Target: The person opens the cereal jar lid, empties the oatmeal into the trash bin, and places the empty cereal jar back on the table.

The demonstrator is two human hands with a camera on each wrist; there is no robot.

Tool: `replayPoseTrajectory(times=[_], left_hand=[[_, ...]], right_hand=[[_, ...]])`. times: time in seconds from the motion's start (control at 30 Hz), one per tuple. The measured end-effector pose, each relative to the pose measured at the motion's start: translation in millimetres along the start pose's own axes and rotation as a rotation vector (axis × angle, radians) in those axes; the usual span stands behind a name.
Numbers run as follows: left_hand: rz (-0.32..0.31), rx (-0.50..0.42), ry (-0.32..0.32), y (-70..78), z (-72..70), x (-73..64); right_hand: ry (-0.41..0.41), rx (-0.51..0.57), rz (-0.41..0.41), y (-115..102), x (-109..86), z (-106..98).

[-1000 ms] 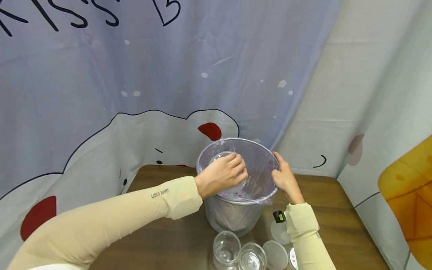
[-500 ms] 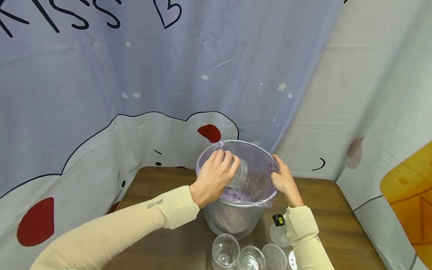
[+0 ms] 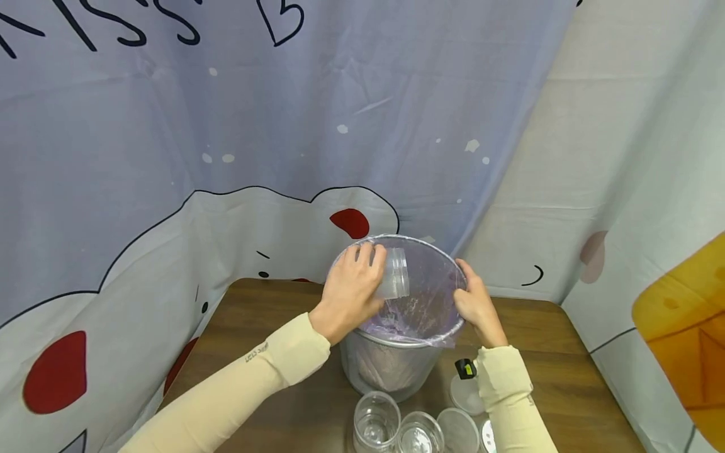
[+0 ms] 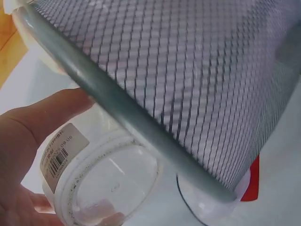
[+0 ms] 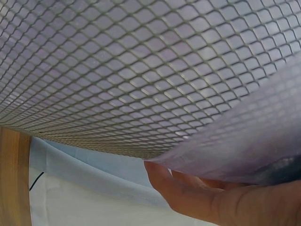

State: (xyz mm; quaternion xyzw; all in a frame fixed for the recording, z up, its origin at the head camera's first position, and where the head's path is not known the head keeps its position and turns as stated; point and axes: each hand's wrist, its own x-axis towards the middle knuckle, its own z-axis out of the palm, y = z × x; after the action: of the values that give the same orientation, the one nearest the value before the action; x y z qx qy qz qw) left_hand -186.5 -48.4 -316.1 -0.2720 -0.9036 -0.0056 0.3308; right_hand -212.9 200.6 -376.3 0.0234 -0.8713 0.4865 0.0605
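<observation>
A clear plastic jar [image 3: 395, 275] is in the grip of my left hand [image 3: 347, 289], tilted on its side over the mouth of a mesh bin [image 3: 391, 368]. Its round base and a barcode label show in the left wrist view, with the left thumb [image 4: 51, 110] along its side by the bin's rim. A thin purple plastic bag [image 3: 427, 299] lines the bin and folds over the rim. On the right, my right hand [image 3: 477, 305] grips the rim and the bag's edge. Its fingers [image 5: 183, 193] show under the bag in the right wrist view.
Two clear jars [image 3: 376, 423] [image 3: 420, 435] stand open in front of the bin on the wooden table [image 3: 283, 409]. Translucent round lids [image 3: 460, 429] [image 3: 467, 395] lie to their right, beside a partly hidden white disc [image 3: 489, 436]. A printed curtain [image 3: 272, 138] hangs behind.
My left hand has drawn back left and up from inside the bin, bringing the jar toward the rim and turning it onto its side. My right hand stays on the rim.
</observation>
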Motion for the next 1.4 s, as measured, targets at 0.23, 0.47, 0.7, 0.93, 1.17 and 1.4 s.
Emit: replayPoseTrajectory(times=[0.23,0.47,0.7,0.93,1.17,1.4], left_hand=[[-0.136,-0.156,-0.009,-1.0,1.6,-8.9],[-0.275,-0.348,0.026,2.3,2.3,-17.4],[-0.359,-0.566,0.098,6.5,6.0,-23.1],[-0.401,-0.725,0.171,9.4,7.5,-26.5],[-0.44,-0.886,0.172,8.2,9.9,-32.0],[-0.454,-0.977,0.148,7.4,12.3,-34.8]], right_hand=[[0.004,0.007,-0.015,-1,-0.4,2],[-0.003,0.015,-0.024,-2,-1.1,4],[0.0,0.027,-0.034,0,-2.0,5],[0.005,0.032,-0.025,0,-1.6,3],[0.006,0.012,-0.032,-1,-1.5,3],[-0.002,0.038,-0.02,0,-1.7,2]])
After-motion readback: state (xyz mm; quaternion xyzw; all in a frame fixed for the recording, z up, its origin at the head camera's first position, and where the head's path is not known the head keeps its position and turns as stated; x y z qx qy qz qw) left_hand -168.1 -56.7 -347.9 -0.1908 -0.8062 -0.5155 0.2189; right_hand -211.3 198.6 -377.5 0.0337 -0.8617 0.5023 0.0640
